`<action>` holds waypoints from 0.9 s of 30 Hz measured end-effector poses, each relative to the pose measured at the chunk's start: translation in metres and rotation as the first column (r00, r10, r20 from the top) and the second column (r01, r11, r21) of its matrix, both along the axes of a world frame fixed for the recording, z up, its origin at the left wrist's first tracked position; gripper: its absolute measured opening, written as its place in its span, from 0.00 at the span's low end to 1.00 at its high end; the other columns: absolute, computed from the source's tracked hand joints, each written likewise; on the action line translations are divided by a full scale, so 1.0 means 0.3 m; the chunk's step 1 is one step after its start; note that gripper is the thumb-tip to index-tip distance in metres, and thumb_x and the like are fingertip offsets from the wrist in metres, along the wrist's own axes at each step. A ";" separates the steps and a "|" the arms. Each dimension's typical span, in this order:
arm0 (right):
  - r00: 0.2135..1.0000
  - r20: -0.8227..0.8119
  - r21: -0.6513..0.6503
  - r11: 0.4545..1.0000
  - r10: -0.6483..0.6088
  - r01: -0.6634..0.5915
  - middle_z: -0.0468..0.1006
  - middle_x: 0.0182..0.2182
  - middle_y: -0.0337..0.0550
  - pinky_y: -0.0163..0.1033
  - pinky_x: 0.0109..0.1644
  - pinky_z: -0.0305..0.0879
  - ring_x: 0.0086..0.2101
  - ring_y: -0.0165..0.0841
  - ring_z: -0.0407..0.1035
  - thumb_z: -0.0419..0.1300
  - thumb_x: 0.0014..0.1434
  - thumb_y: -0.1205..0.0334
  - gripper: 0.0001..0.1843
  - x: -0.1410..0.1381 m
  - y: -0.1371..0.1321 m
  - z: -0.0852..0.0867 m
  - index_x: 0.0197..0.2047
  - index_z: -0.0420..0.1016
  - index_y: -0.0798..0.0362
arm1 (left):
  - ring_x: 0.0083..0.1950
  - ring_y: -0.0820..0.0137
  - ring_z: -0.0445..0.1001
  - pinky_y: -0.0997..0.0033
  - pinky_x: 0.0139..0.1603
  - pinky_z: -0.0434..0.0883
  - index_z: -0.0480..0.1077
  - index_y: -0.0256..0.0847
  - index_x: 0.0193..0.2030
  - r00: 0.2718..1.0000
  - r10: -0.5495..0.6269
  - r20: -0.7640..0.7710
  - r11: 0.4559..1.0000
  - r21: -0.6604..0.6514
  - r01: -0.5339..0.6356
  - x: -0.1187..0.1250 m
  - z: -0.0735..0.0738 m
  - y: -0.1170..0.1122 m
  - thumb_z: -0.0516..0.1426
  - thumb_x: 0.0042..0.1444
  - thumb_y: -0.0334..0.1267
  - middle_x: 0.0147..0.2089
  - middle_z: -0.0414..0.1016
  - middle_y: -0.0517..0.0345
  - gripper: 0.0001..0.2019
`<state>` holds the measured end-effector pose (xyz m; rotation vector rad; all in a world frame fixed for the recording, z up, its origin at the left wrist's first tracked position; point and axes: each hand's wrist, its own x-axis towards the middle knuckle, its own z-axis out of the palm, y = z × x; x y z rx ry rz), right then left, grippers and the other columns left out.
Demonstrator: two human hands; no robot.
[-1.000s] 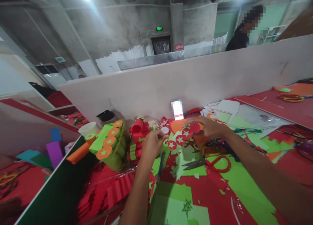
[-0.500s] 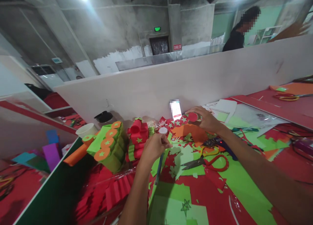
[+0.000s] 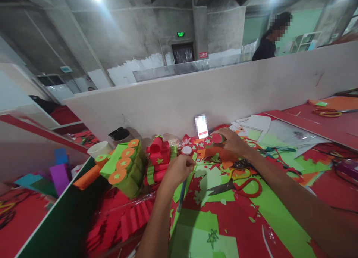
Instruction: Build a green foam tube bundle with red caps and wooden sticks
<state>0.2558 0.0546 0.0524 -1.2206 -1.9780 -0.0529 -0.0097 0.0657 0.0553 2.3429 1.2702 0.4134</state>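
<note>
My right hand (image 3: 231, 141) is closed around a red round foam piece (image 3: 217, 139) at the back of the table. Beside it lie red discs with pale green stars (image 3: 201, 145). My left hand (image 3: 181, 168) hovers over the green scraps, thumb and fingertips pinched together; what is between them is too small to make out. Just behind it sits a small white round lid (image 3: 187, 150). Below its fingers a dark pen (image 3: 182, 195) lies on green foam. Scissors with red and yellow handles (image 3: 234, 185) rest between my forearms.
Green rolls with orange star-topped ends (image 3: 125, 170) and red rolls (image 3: 159, 159) stand at left, near a white cup (image 3: 99, 149). A lit phone (image 3: 201, 126) leans on the white partition (image 3: 156, 105). A person in dark clothes (image 3: 265, 47) is beyond it.
My right hand has shifted slightly down and left, and the red round piece has tilted. My left hand stays nearly in place. The person beyond the partition has moved slightly left.
</note>
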 end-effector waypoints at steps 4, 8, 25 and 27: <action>1.000 0.012 0.008 1.000 0.001 -0.001 0.75 0.42 0.46 0.45 0.47 0.63 0.42 0.39 0.66 0.63 0.54 0.57 0.19 0.005 0.000 -0.005 0.49 0.71 0.49 | 0.35 0.69 0.75 0.75 0.31 0.62 0.77 0.44 0.33 1.000 -0.006 0.024 1.000 -0.006 0.006 0.000 -0.002 0.006 0.58 0.49 0.37 0.32 0.79 0.59 0.07; 1.000 0.009 0.043 0.999 -0.009 0.009 0.75 0.42 0.46 0.45 0.49 0.62 0.43 0.40 0.65 0.62 0.54 0.60 0.17 0.002 0.008 -0.016 0.48 0.70 0.50 | 0.33 0.69 0.74 0.75 0.31 0.62 0.77 0.43 0.32 0.998 -0.053 0.024 0.998 -0.030 0.054 -0.004 -0.002 0.009 0.59 0.48 0.40 0.31 0.79 0.59 0.07; 0.878 0.410 -0.274 0.952 0.245 -0.138 0.65 0.49 0.50 0.46 0.47 0.64 0.50 0.43 0.58 0.53 0.41 0.81 0.41 -0.048 0.015 -0.140 0.60 0.59 0.49 | 0.31 0.69 0.75 0.76 0.28 0.65 0.76 0.41 0.30 0.891 -0.452 0.052 0.767 -0.487 0.417 -0.004 -0.026 -0.011 0.60 0.44 0.34 0.29 0.79 0.57 0.05; 0.858 0.416 -0.339 0.927 0.301 -0.161 0.66 0.49 0.49 0.43 0.43 0.65 0.50 0.43 0.59 0.54 0.40 0.81 0.42 -0.043 -0.002 -0.133 0.59 0.60 0.47 | 0.29 0.69 0.74 0.76 0.27 0.64 0.74 0.40 0.29 0.901 -0.431 0.040 0.772 -0.500 0.392 -0.007 -0.014 -0.016 0.63 0.41 0.34 0.27 0.78 0.58 0.05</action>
